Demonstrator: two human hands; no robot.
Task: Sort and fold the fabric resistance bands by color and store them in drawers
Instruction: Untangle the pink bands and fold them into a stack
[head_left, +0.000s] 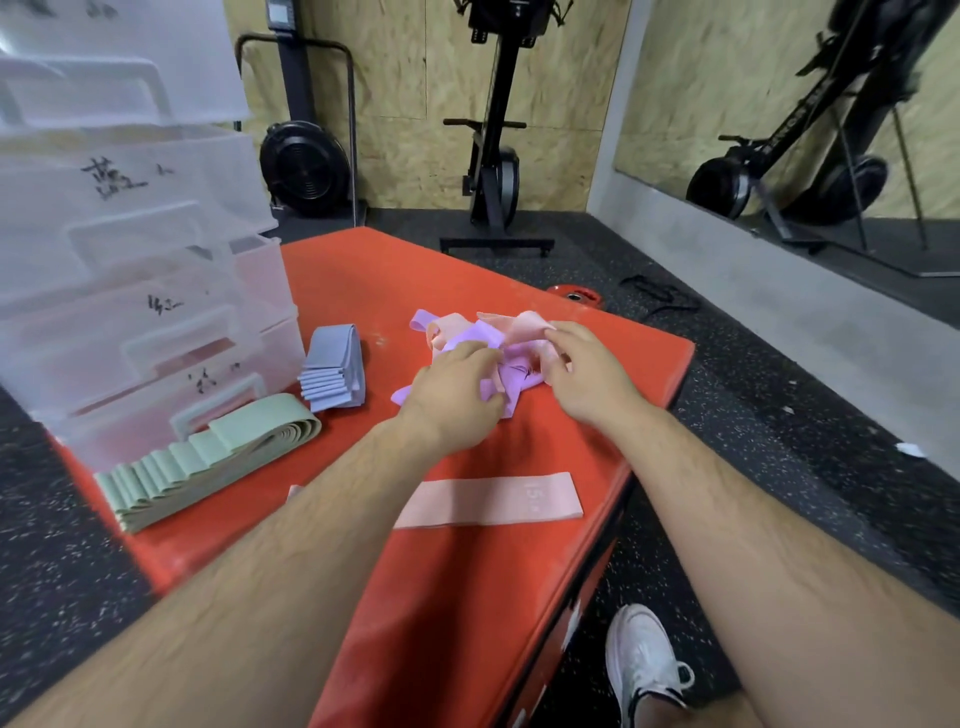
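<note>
Starting at the near part of the worktop (467, 597), a single pink band (488, 501) lies flat and unfolded, on the person's side of the mixed pile (511, 376). It appears to mark the start of the pink group.

Left of the pile and nearer the person, the green stack (208, 457) lies fanned in overlapping layers, so that colour is judged sorted and ready for storing.

At the pile itself, the left hand (457, 384) lies palm down on the purple bands (483, 335) with its fingers bent onto the fabric. Whether it pinches the fabric or only pins it cannot be told. The likely purpose is to anchor the purple while the other colour is drawn free. The right hand (582, 364) pinches a pink strand (519, 325) at the pile's far right, with fingertips and thumb closed on its edge. The pile remains tangled, pink through purple.

Just left of the pile, the blue stack (335, 369) sits folded and stepped.

Further left stands the drawer unit (145, 312), translucent and hand-labelled. The finished stacks lie close to it, probably to shorten the transfer. No band can be confirmed inside a drawer.

Beyond the pile, exercise machines (493, 171) stand on the floor.
</note>
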